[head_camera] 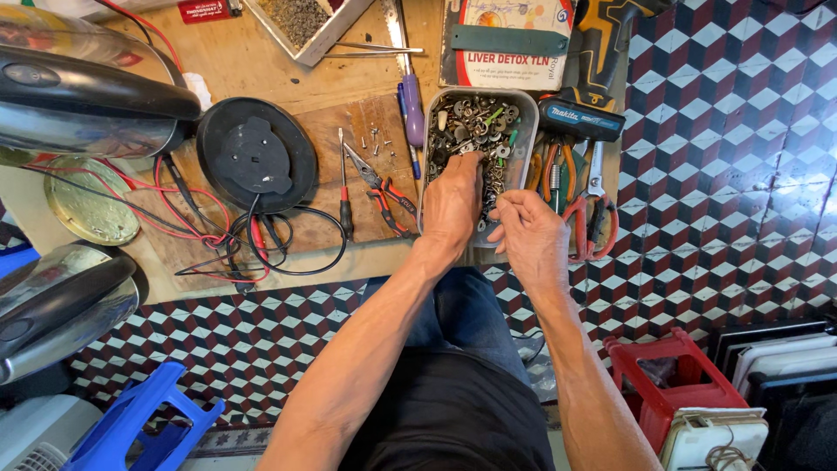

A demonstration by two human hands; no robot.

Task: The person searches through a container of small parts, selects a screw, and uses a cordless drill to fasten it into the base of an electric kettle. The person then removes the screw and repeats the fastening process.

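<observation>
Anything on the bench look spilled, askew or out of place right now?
A few small screws lie loose on the wooden board, outside the metal tin both hands dig in. Red and black wires sprawl tangled by the black round base. Nothing looks broken.

- A grey metal tray [526,98] with rounded corners lies flat on the wooden tabletop [261,65], near its front edge, long side running away from the person.
- The tray is filled with small hardware [475,122]: steel washers, nuts, screws and a few green bits, heaped loosely.
- The near part of the heap is hidden, so its contents there cannot be told.
</observation>
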